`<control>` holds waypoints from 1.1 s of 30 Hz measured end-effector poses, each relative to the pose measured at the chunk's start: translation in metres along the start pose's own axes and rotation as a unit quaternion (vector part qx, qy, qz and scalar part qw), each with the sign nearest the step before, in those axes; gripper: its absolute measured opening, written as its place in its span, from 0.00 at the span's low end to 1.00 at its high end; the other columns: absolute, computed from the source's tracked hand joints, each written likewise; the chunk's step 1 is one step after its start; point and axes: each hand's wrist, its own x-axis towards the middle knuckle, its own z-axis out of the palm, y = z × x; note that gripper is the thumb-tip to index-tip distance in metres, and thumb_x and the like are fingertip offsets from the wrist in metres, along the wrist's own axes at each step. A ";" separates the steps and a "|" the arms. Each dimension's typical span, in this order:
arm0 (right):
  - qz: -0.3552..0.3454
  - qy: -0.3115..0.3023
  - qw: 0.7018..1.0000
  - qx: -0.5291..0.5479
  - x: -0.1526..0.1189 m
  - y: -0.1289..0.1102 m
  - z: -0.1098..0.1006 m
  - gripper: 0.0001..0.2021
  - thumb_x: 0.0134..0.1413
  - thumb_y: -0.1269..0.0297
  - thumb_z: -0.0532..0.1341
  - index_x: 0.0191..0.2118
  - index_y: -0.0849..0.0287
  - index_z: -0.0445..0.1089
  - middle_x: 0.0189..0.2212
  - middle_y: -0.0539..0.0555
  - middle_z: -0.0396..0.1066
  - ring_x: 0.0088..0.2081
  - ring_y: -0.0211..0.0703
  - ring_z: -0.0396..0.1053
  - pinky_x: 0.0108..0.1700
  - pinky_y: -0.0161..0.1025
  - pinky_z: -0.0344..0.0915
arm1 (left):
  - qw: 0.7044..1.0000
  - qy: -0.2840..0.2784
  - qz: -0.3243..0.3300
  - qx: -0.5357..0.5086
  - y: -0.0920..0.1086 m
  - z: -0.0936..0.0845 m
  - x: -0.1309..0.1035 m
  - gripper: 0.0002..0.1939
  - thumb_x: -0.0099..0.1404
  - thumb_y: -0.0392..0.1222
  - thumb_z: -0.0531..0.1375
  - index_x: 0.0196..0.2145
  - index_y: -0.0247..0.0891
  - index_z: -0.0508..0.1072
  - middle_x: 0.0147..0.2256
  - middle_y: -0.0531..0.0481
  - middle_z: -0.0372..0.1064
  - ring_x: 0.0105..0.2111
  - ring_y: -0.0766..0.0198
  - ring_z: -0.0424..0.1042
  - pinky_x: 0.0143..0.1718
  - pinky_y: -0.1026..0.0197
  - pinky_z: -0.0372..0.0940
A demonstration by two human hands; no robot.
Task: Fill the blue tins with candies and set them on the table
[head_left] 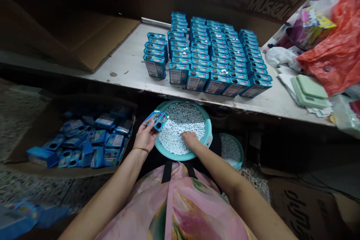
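Held at the left rim of a round turquoise basin (208, 123) is a small blue candy box (161, 119), with the fingers of my left hand (146, 134) wrapped round it. Small white candies (176, 129) fill much of the basin, which rests on my lap. A white candy shows at the box's right end. My right hand (191, 140) reaches down into the candies; its fingertips are buried in them, so what they hold is hidden.
Upright blue boxes (213, 60) stand in rows on the white table (123, 63). An open carton (25, 146) of blue boxes lies at left. A second basin (240, 153), a green scale (311, 90) and a red plastic bag (334, 48) are at right.
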 end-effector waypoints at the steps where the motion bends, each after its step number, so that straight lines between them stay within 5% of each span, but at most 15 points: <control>1: 0.001 0.000 1.000 0.014 0.002 0.001 0.000 0.17 0.54 0.74 0.48 0.46 0.60 0.68 0.43 0.59 0.70 0.45 0.44 0.66 0.43 0.36 0.60 | 1.000 0.003 -0.004 -0.001 0.001 -0.001 0.000 0.14 0.49 0.33 0.66 0.34 0.37 0.68 0.31 0.48 0.72 0.28 0.63 0.72 0.28 0.60 0.69; 9: 0.011 0.058 0.986 0.155 -0.026 0.040 -0.019 0.16 0.55 0.68 0.50 0.46 0.55 0.70 0.45 0.53 0.71 0.47 0.42 0.66 0.46 0.33 0.59 | 1.000 -0.004 -0.007 -0.011 0.000 -0.002 0.004 0.14 0.48 0.33 0.66 0.33 0.37 0.68 0.30 0.48 0.72 0.28 0.63 0.72 0.27 0.61 0.68; 17: -0.037 0.108 0.955 0.273 -0.080 0.045 -0.096 0.14 0.53 0.66 0.52 0.40 0.59 0.73 0.36 0.53 0.74 0.38 0.41 0.69 0.40 0.33 0.60 | 0.999 0.012 -0.033 -0.022 -0.017 0.019 0.005 0.13 0.50 0.32 0.64 0.34 0.36 0.67 0.27 0.49 0.71 0.25 0.64 0.71 0.26 0.61 0.68; 22: -0.049 0.076 0.981 0.174 -0.079 0.018 -0.127 0.14 0.51 0.69 0.52 0.34 0.57 0.75 0.31 0.52 0.75 0.36 0.40 0.69 0.36 0.32 0.57 | 0.998 0.000 -0.053 -0.022 -0.032 0.022 0.003 0.13 0.50 0.32 0.65 0.34 0.37 0.67 0.27 0.50 0.70 0.24 0.65 0.70 0.26 0.61 0.68; 33: -0.002 0.054 0.998 0.018 -0.078 -0.010 -0.151 0.13 0.48 0.69 0.52 0.32 0.58 0.74 0.32 0.58 0.74 0.37 0.45 0.69 0.35 0.35 0.54 | 0.998 0.005 -0.055 0.001 -0.036 0.016 0.010 0.16 0.50 0.33 0.65 0.36 0.39 0.67 0.26 0.52 0.69 0.21 0.66 0.69 0.24 0.61 0.66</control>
